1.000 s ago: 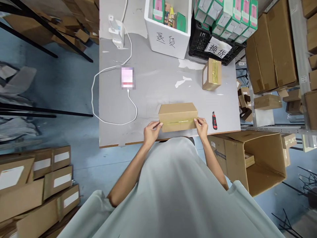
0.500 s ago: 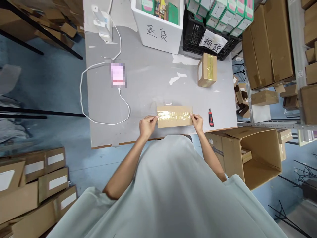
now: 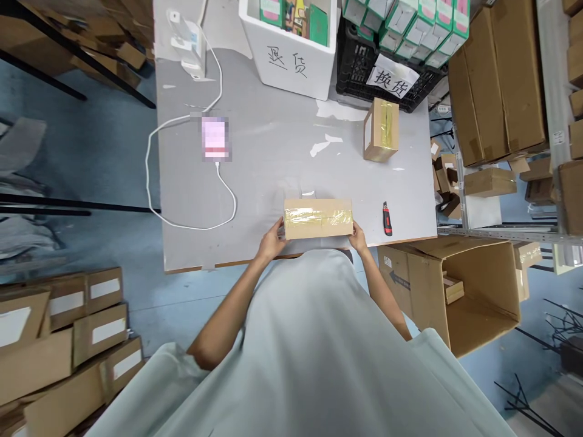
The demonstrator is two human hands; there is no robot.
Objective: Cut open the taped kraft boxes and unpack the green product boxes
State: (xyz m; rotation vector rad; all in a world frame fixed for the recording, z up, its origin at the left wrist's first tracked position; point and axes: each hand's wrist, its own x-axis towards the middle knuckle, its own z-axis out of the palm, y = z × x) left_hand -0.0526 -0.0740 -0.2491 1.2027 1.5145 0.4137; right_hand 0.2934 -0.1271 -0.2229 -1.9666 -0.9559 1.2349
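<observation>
Between my two hands is a long cardboard box (image 3: 317, 232), with shiny yellowish tape along its face, near the front edge of the grey table (image 3: 273, 145). My left hand (image 3: 272, 241) grips its left end, fingers partly hidden behind the box. At the right end, my right hand (image 3: 357, 237) holds the lower corner. A red and black box cutter (image 3: 387, 220) lies on the table to the right of that hand.
A taped carton (image 3: 381, 130) stands at the table's right. Behind are a white bin (image 3: 294, 67) and a black crate (image 3: 355, 67) of green-and-white boxes. A white cable (image 3: 182, 226) loops at left. A large open carton (image 3: 419, 279) stands beside the table at right.
Both hands have shifted from the tape on the box's upper face down to its ends. The box looks slightly larger and tilted, showing more of its taped face.
</observation>
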